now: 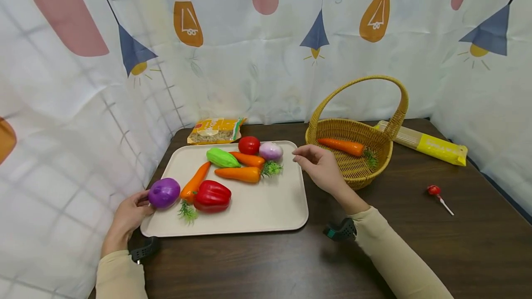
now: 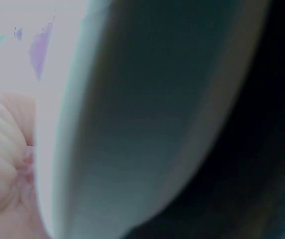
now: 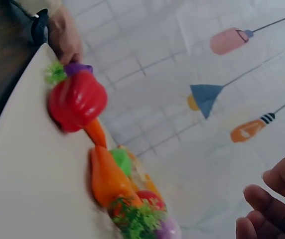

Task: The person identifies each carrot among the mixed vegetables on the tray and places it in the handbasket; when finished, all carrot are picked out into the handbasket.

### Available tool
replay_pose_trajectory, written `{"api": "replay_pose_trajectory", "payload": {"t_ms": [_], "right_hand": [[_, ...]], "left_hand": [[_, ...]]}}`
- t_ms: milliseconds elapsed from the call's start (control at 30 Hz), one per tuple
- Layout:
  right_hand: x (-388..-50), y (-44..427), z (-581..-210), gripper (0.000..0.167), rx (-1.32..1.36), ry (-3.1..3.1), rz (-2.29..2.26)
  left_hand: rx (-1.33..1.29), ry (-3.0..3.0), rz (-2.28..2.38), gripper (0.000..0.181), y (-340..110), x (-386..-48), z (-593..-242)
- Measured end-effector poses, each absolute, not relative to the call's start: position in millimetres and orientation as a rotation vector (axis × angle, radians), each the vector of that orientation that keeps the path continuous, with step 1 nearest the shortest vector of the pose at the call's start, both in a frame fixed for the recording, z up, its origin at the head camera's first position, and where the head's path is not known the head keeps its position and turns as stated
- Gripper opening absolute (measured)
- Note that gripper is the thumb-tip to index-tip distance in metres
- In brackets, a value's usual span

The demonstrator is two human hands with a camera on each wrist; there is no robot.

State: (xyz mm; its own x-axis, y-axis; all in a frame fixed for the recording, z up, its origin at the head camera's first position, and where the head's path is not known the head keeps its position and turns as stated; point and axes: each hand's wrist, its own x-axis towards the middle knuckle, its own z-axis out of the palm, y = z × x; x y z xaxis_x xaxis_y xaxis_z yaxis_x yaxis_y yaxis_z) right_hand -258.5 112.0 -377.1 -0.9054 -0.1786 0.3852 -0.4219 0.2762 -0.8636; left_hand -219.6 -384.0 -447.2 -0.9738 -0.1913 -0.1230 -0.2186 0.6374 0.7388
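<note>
My left hand (image 1: 129,213) is at the tray's left edge, its curved fingers and thumb against the near-left side of a glossy, rounded purple vegetable (image 1: 164,193); part of the grip is hidden. Hovering over the right edge of the cream tray (image 1: 266,211), my right hand (image 1: 319,170) has loosely bent fingers and holds nothing. On the tray lie a red bell pepper (image 1: 213,196), several carrots (image 1: 238,174), a green ridged vegetable (image 1: 223,157), a tomato (image 1: 249,145) and a pale purple onion (image 1: 271,151). The tray rim (image 2: 72,119) fills much of the left wrist view.
Right of the tray stands a wicker basket (image 1: 376,176) with a tall handle and one carrot (image 1: 341,146) inside. Behind it lies a yellow noodle packet (image 1: 440,149). A red lollipop (image 1: 434,190) rests farther right. A pasta bag (image 1: 216,131) sits behind the tray.
</note>
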Motion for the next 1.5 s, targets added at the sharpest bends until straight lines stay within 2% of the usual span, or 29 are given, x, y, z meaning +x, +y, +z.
{"api": "replay_pose_trajectory", "payload": {"t_ms": [300, 733, 1167, 1500], "right_hand": [[-264, 78, -385, 0.015, 0.607, -2.304, 1.746], [-286, 45, -396, 0.017, 0.504, -2.263, 1.849], [-297, 29, -412, 0.031, 0.601, -2.326, 1.861], [-297, 18, -428, 0.041, 0.698, -2.539, 1.668]], "left_hand": [[-0.418, 2.774, 1.27, 0.065, -383, -222, -448], [-0.45, 2.789, 1.262, 0.066, -382, -224, -447], [-0.473, 2.77, 1.283, 0.065, -381, -224, -446], [-0.472, 2.779, 1.272, 0.065, -380, -224, -446]]}}
